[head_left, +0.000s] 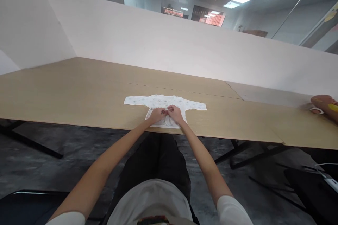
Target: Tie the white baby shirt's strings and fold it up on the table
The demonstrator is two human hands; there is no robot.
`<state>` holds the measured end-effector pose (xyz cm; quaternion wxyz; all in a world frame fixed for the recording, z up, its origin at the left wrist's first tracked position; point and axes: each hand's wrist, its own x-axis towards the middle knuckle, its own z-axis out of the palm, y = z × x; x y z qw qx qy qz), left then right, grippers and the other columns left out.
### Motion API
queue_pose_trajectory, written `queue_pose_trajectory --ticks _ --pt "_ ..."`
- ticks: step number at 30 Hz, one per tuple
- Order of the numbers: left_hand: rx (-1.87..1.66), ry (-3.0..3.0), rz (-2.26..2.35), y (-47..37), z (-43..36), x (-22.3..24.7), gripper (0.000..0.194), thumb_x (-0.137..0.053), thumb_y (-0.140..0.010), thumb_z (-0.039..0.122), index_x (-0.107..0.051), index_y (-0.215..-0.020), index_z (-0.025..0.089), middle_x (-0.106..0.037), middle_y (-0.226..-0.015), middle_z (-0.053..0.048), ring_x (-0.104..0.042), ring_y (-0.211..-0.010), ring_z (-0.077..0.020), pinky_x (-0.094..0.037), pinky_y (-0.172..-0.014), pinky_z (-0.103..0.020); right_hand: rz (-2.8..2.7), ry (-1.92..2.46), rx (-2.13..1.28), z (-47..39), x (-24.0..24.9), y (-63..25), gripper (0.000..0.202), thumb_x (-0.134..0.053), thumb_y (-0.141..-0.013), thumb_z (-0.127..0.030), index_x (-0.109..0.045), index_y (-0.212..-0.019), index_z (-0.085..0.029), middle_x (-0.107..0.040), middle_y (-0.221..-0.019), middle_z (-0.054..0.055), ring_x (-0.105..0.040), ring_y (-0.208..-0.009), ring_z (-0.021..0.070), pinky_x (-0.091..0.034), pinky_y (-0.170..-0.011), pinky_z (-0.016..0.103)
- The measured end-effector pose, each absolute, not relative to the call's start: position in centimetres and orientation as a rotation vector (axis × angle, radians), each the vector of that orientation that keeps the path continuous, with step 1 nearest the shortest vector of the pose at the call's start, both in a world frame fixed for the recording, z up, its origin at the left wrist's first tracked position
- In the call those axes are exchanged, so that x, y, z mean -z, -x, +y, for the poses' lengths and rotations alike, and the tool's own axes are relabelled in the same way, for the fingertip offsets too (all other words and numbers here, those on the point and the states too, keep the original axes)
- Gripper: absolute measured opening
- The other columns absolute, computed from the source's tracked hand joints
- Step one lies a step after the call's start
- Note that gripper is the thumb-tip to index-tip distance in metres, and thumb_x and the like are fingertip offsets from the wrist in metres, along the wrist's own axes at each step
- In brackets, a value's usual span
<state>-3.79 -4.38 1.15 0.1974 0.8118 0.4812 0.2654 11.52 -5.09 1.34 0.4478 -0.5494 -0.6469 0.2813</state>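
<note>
A small white baby shirt (158, 100) with a faint print lies spread on the wooden table, its two sleeves stretched out to the sides and its hem by the table's front edge. Over the middle of its front, my left hand (157, 114) and my right hand (174, 113) meet with fingertips pinched together. Both pinch the cloth along the front opening, where the fabric bunches up a little. Whether a fastener sits between the fingertips is too small to make out.
The long table (79, 91) runs along a white wall with a window above. At its right end lies a brown doll-like object (323, 102). A black chair (29, 205) stands at lower left, and a dark seat with a white device (331, 184) at lower right.
</note>
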Motion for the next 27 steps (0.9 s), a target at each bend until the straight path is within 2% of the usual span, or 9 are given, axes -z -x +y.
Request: queue_pose_trajectory --ticks 5,11,15,20,27 --pt "-0.723 -2.216 1.286 4.0 -3.6 -1.0 0.029 -0.052 -0.079 0.035 -0.072 -0.089 0.016 -0.074 -0.089 -0.006 -0.064 -0.081 -0.0195 -0.048 -0.077 -0.029 -1.681 1.35 -0.609 -6.4 -1.1 -11.7 0.021 -0.051 -0.067 -0.004 -0.06 -0.076 -0.02 -0.067 -0.074 -0.001 -0.063 -0.073 0.0141 -0.051 -0.077 0.027" --pt "-0.685 -2.256 1.252 4.3 -3.6 -1.7 0.029 -0.051 -0.08 0.036 -0.071 -0.085 0.016 -0.072 -0.084 -0.005 -0.063 -0.079 -0.0193 -0.047 -0.073 -0.028 -1.687 1.333 -0.584 -6.5 -0.3 -11.5 0.018 -0.051 -0.069 -0.006 -0.059 -0.074 -0.021 -0.065 -0.073 -0.001 -0.062 -0.072 0.0149 -0.05 -0.075 0.028" --pt "-0.676 -2.381 1.289 4.0 -3.9 -1.7 0.025 -0.05 -0.081 0.03 -0.069 -0.086 0.014 -0.07 -0.084 -0.008 -0.061 -0.079 -0.0202 -0.047 -0.076 -0.031 -1.606 1.379 -0.564 -6.5 0.0 -11.2 0.019 -0.05 -0.067 -0.006 -0.056 -0.075 -0.021 -0.063 -0.07 -0.002 -0.061 -0.07 0.0148 -0.049 -0.074 0.027" --pt "-0.721 -2.595 1.331 3.5 -4.6 -1.4 0.025 -0.045 -0.084 0.022 -0.068 -0.083 0.015 -0.068 -0.088 -0.01 -0.061 -0.086 -0.0224 -0.046 -0.085 -0.035 -1.513 1.394 -0.598 -6.8 -0.4 -11.3 0.017 -0.053 -0.066 -0.012 -0.056 -0.078 -0.023 -0.064 -0.068 -0.004 -0.063 -0.071 0.0152 -0.05 -0.075 0.028" --pt "-0.657 -2.674 1.362 3.6 -6.4 -1.6 0.032 -0.041 -0.092 0.024 -0.071 -0.097 0.015 -0.068 -0.099 -0.011 -0.061 -0.097 -0.0234 -0.045 -0.09 -0.036 -1.452 1.409 -0.692 -7.5 -1.2 -11.5 0.019 -0.05 -0.073 -0.019 -0.059 -0.09 -0.023 -0.065 -0.065 -0.004 -0.066 -0.07 0.0159 -0.052 -0.075 0.028"
